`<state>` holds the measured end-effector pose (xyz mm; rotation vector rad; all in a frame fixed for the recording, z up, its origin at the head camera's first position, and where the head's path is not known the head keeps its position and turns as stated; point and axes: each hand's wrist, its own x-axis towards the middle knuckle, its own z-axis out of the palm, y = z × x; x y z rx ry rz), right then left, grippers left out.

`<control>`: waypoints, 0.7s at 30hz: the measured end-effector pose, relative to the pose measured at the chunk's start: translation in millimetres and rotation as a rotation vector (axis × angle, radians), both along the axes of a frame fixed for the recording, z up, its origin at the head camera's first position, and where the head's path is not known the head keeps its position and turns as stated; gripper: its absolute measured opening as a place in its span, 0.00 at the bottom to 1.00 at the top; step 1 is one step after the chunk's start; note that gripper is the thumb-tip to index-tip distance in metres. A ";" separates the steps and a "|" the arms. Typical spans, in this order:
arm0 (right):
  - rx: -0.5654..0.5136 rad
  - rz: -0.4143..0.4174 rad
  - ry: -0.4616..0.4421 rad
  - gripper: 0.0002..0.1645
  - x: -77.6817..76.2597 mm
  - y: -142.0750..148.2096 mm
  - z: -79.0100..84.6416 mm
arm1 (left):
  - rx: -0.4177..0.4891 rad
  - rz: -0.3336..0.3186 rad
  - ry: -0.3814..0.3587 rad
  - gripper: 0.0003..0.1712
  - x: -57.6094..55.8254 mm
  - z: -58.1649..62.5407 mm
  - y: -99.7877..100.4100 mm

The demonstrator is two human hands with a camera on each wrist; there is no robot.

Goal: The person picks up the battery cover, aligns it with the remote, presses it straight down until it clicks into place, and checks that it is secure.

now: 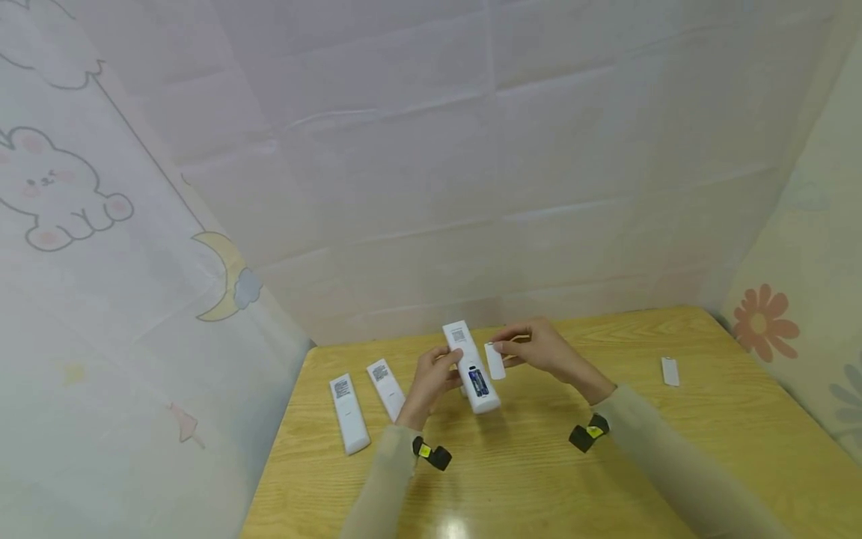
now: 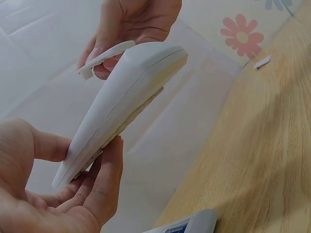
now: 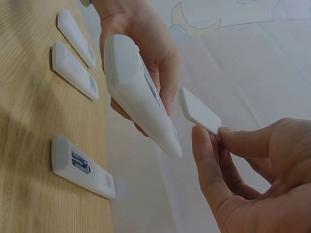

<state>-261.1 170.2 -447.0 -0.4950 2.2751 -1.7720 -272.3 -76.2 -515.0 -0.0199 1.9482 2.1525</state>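
Above the table, my left hand grips a white remote control between thumb and fingers. Its back faces up in the head view, and two blue batteries show in the uncovered compartment. My right hand pinches a small white battery cover by one end, thumb against fingers. In the right wrist view the cover is beside the remote, apart from it. The left wrist view shows the remote side-on, with the left thumb on its back and the fingers beneath.
Two white remotes, one far left and one nearer, lie back up with covers on. Another remote lies with its batteries exposed, mostly hidden in the head view. A second battery cover lies at the table's right.
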 end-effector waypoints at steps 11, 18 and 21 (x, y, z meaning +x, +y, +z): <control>0.007 -0.006 -0.017 0.15 -0.2 -7.2 -2.3 | -0.016 -0.008 -0.004 0.30 -1.1 2.5 6.2; -0.018 0.007 -0.024 0.14 -0.8 -10.0 -5.4 | -0.020 -0.015 -0.003 0.32 -0.6 4.5 7.6; -0.016 0.022 -0.020 0.14 0.4 -10.7 -6.6 | -0.019 -0.019 0.000 0.32 -0.4 3.8 8.2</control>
